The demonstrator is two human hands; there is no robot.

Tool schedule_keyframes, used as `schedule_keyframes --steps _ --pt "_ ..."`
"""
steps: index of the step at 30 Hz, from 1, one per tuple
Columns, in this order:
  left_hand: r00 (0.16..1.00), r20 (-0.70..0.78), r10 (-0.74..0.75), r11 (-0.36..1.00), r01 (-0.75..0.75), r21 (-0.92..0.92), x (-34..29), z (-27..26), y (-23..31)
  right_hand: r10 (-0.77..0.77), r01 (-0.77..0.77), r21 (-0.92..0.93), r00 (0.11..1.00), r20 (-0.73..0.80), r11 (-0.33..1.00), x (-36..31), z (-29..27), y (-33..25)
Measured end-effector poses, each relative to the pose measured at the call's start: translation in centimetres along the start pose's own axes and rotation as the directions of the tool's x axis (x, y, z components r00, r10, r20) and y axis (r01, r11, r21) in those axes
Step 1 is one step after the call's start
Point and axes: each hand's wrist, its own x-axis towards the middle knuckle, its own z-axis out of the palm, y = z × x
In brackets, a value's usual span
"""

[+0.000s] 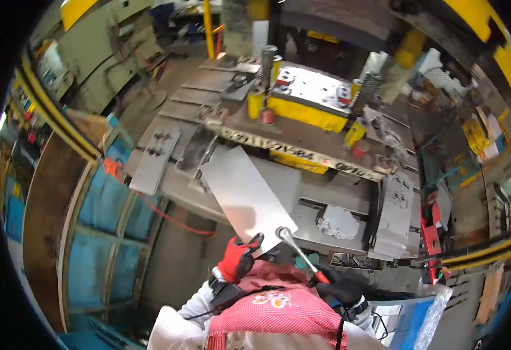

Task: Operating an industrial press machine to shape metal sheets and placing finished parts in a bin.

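A flat rectangular sheet-metal plate (246, 195) tilts across in front of me, its far end over the machine bed and its near end close to my body. My left hand (238, 258), in a red and black glove, grips the near left edge with the thumb on top. In a dark glove, my right hand (344, 287) is closed around the red handle of a metal rod tool (299, 252). The tool's round head rests on the plate near its right corner. Part of the right hand's fingers is dark and hard to make out.
Beyond the plate stands a press die with a bright top (311, 87), yellow blocks and upright posts. A stack of metal sheets (394, 216) lies at right, near a crumpled whitish pile (338, 222). At left are a grey plate (155, 160) and an orange-red hose (176, 224).
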Motion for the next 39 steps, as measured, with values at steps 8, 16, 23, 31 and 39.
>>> schedule_keyframes --steps 8,16,23,31,39 --pt "0.908 0.407 -0.096 0.993 0.059 0.104 11.7 3.9 9.9 -0.322 0.337 0.025 0.916 -0.239 0.941 0.7 -1.3 -0.9" --pt "0.837 0.503 0.218 0.964 -0.105 -0.243 25.4 5.6 8.0 -0.446 0.464 -0.01 0.845 -0.297 0.886 4.0 -4.1 -8.3" --pt "0.832 0.552 -0.05 0.9 0.277 -0.337 27.2 5.1 8.0 -0.507 0.505 -0.084 0.814 -0.283 0.859 5.9 -4.6 -9.7" --pt "0.754 0.61 0.245 0.94 -0.032 -0.339 28.7 3.4 7.6 -0.524 0.541 -0.012 0.808 -0.268 0.841 8.1 -4.5 -9.7" --pt "0.873 0.481 -0.082 0.871 0.297 -0.391 23.0 6.1 9.3 -0.462 0.508 0.128 0.844 -0.271 0.852 8.6 -4.2 -11.1"
